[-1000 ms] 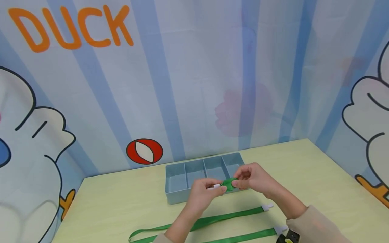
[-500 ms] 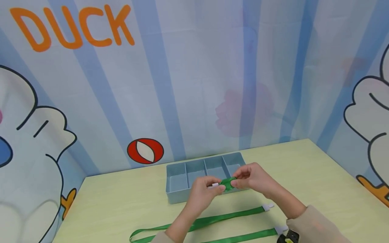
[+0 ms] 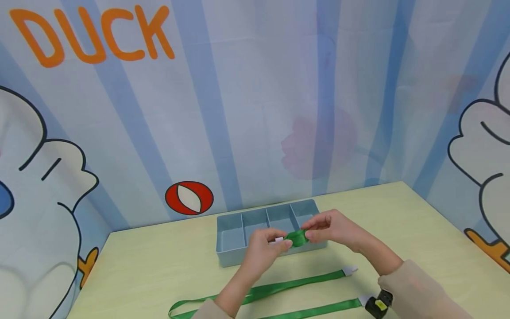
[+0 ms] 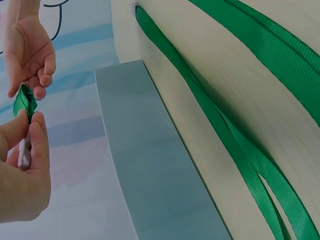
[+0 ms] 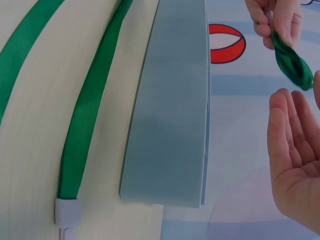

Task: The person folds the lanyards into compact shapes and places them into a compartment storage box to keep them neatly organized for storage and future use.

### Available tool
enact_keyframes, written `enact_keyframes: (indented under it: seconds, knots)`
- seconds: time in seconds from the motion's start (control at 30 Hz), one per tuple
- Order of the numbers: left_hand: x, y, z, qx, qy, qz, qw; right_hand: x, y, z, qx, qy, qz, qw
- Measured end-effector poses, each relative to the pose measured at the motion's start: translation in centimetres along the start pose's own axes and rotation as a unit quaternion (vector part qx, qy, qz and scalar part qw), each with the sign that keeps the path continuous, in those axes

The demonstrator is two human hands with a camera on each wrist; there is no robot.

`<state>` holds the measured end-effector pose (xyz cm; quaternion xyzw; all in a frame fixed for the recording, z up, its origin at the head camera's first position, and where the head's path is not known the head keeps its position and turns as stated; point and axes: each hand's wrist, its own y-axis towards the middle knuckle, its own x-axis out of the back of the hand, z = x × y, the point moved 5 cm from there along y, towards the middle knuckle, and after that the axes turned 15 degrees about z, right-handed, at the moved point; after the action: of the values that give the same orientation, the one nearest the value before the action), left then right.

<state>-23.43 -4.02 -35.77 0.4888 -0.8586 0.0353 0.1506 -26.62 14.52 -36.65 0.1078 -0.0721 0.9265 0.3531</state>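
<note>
Left hand (image 3: 261,251) and right hand (image 3: 338,229) pinch a shiny, folded green lanyard (image 3: 296,238); flat lanyards (image 3: 303,282) lie towards six o'clock, a four-compartment tray (image 3: 234,257) at twelve.

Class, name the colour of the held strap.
Green; the strap shows best in the right wrist view.

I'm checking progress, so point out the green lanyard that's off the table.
It's the bunched-up lanyard pinched in the left hand; the farther lanyard and the nearer lanyard lie unbundled on the table.
</note>
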Motion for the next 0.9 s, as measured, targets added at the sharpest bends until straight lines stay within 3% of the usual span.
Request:
enact_keyframes:
  seconds: [0.2,0.57,0.7,0.9]
  knots:
    - [0.8,0.3,1.7,0.004,0.004,-0.002,1.0000,1.8,-0.2,-0.6,-0.013,-0.016,-0.040,0.9990]
    - [2.4,-0.2,2.6,0.006,0.025,-0.017,0.9995,5.4,-0.3,-2.6,-0.067,0.000,-0.103,0.9924]
    - [3.0,-0.4,2.9,0.003,0.009,-0.027,0.9996,6.1,-0.2,-3.8,-0.081,-0.004,-0.131,0.9881]
    - [4.3,-0.5,3.3,-0.002,0.032,-0.057,0.9978,6.4,0.3,-5.4,-0.103,0.028,-0.158,0.9817]
